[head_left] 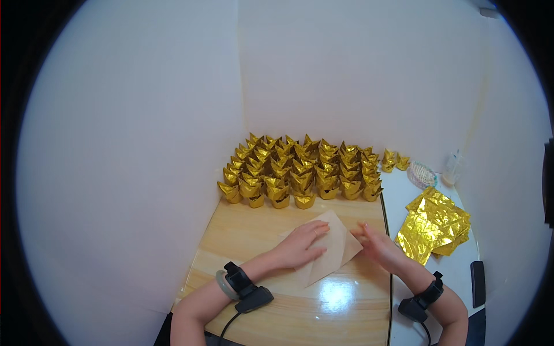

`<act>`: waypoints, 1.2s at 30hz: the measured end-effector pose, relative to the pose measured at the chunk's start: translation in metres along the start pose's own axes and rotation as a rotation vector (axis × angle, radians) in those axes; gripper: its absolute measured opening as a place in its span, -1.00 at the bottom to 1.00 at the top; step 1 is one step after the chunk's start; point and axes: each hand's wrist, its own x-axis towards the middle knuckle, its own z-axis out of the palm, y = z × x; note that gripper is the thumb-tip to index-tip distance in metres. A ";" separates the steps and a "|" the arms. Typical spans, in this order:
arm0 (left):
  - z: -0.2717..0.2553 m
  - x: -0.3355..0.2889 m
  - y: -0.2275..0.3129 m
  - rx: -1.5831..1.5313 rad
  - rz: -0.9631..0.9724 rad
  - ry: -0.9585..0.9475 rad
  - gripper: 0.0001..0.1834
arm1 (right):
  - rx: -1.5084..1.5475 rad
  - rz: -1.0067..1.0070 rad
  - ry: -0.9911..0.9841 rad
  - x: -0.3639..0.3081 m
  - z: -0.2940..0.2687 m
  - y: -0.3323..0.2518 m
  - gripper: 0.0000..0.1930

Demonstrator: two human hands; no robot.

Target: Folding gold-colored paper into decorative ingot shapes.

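A sheet of beige paper (332, 256), partly folded into a pointed shape, lies on the wood-grain tabletop in front of me. My left hand (302, 245) rests on its left side, fingers stretched out and pressing it flat. At the sheet's right corner is my right hand (378, 245), turned on its side, its fingers loosely bent and apart. Whether its thumb touches the paper edge is hard to make out. Beyond the paper stand rows of gold foil folded ingots (303, 173), many stacked into one another.
On the white surface to the right lies a pile of crumpled gold foil sheets (433, 222). Behind it are an oval woven basket (422, 175), a clear plastic cup (453, 167) and two small gold foil stacks (389, 161). A black oblong object (478, 284) lies near the right edge. Walls enclose the table.
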 end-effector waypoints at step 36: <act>-0.002 -0.001 0.030 -0.057 -0.175 0.328 -0.39 | -1.103 -0.517 0.322 -0.006 -0.012 -0.002 -0.40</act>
